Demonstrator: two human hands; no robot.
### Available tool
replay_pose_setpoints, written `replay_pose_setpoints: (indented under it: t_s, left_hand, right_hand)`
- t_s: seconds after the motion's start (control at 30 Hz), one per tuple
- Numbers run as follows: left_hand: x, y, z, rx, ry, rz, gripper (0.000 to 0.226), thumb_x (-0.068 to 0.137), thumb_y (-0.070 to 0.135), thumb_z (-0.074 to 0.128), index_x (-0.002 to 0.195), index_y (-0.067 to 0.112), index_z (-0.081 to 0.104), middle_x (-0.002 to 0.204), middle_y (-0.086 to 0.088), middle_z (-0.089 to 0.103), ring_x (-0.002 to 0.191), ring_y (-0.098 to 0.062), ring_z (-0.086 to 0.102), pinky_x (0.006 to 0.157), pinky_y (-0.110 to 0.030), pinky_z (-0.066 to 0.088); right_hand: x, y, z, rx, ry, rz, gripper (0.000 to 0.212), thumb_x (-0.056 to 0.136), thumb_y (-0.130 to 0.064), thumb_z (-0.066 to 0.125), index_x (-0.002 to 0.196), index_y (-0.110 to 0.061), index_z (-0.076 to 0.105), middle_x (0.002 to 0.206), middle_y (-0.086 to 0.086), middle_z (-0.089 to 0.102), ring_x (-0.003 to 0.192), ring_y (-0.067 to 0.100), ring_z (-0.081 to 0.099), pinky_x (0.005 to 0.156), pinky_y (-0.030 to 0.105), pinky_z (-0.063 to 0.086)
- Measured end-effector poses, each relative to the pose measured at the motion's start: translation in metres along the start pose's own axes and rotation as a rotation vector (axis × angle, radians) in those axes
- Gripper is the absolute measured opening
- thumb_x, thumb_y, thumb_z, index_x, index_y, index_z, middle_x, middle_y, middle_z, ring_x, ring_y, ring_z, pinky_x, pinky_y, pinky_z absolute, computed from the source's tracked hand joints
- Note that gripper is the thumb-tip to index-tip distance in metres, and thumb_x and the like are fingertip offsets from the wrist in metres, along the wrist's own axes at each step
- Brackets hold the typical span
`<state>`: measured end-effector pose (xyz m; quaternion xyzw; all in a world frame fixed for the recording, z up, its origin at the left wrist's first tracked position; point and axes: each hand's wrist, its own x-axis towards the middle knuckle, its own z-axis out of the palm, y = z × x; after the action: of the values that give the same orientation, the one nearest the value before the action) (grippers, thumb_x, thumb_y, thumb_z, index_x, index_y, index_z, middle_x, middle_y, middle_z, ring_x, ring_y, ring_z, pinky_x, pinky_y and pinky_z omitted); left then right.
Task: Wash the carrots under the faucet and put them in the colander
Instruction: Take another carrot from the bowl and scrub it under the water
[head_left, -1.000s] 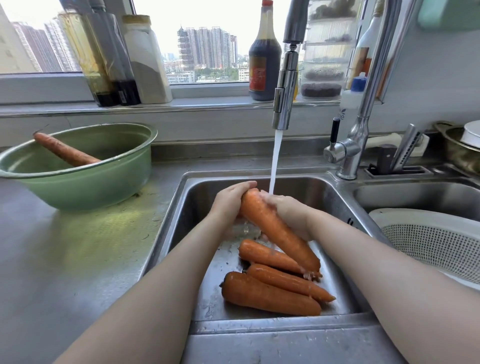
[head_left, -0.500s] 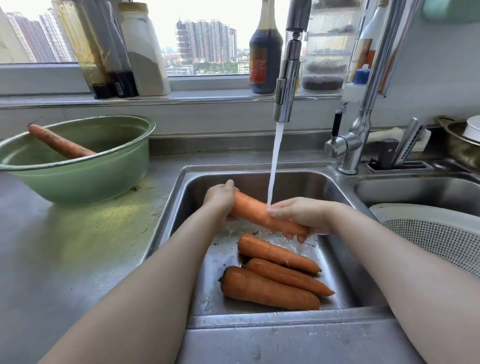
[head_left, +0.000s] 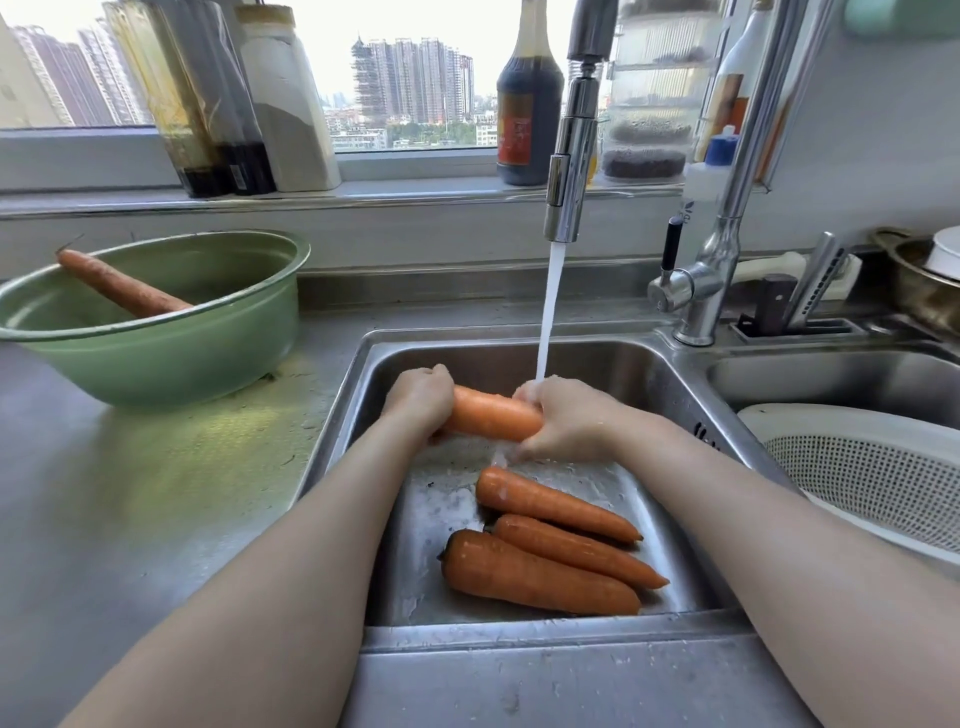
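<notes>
Water runs from the faucet (head_left: 569, 171) onto my right hand (head_left: 563, 418), which grips the right end of an orange carrot (head_left: 493, 415). My left hand (head_left: 421, 397) grips its left end, and the carrot lies level over the left sink basin (head_left: 649, 379). Three more carrots (head_left: 545, 551) lie wet on the basin floor, below my hands. Another, dirtier carrot (head_left: 122, 286) leans inside the green bowl (head_left: 171, 353) on the counter at the left. The white colander (head_left: 862, 467) sits in the right basin, and no carrot shows in it.
Bottles and jars (head_left: 239, 98) line the window sill behind the sink. A knife block with handles (head_left: 800, 306) stands right of the faucet base. A metal pot (head_left: 924, 280) sits at the far right. The steel counter (head_left: 130, 493) stretches left of the sink.
The carrot has turned from steeply slanted to level under the stream. My right hand slid along it toward its right end, and my left hand kept hold of the left end.
</notes>
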<state>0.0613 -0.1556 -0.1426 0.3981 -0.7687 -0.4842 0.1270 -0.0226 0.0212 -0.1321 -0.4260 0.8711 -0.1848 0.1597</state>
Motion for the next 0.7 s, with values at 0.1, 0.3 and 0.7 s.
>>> replay_pose_setpoints:
  t_s: [0.1, 0.3, 0.7]
  left_hand:
    - [-0.005, -0.005, 0.0, 0.21, -0.186, 0.244, 0.038, 0.104, 0.052, 0.051, 0.128, 0.025, 0.062, 0.118, -0.005, 0.065, 0.101, -0.023, 0.065, 0.087, -0.036, 0.056]
    - [-0.018, 0.008, 0.011, 0.755, -0.229, 0.705, 0.061, 0.068, 0.031, 0.091, 0.122, 0.031, 0.063, 0.114, 0.007, 0.054, 0.107, -0.017, 0.054, 0.089, -0.035, 0.05]
    - [-0.034, 0.035, 0.019, 0.7, -0.54, 0.332, 0.043, 0.071, 0.027, 0.088, 0.106, 0.016, 0.065, 0.09, -0.002, 0.073, 0.069, -0.013, 0.072, 0.058, -0.025, 0.056]
  right_hand:
    - [-0.001, 0.014, -0.008, 0.062, -0.044, 0.097, 0.028, 0.074, -0.036, 0.09, 0.084, -0.021, 0.069, 0.078, -0.002, 0.071, 0.078, 0.02, 0.07, 0.068, 0.032, 0.052]
    - [-0.018, 0.033, -0.026, 0.294, -0.245, 0.215, 0.022, 0.073, -0.026, 0.083, 0.087, -0.011, 0.075, 0.07, 0.005, 0.069, 0.061, 0.021, 0.059, 0.053, 0.027, 0.043]
    - [-0.013, 0.01, -0.021, -0.6, 0.193, -0.108, 0.025, 0.085, -0.017, 0.066, 0.102, -0.036, 0.06, 0.106, -0.009, 0.069, 0.107, 0.021, 0.066, 0.089, 0.034, 0.048]
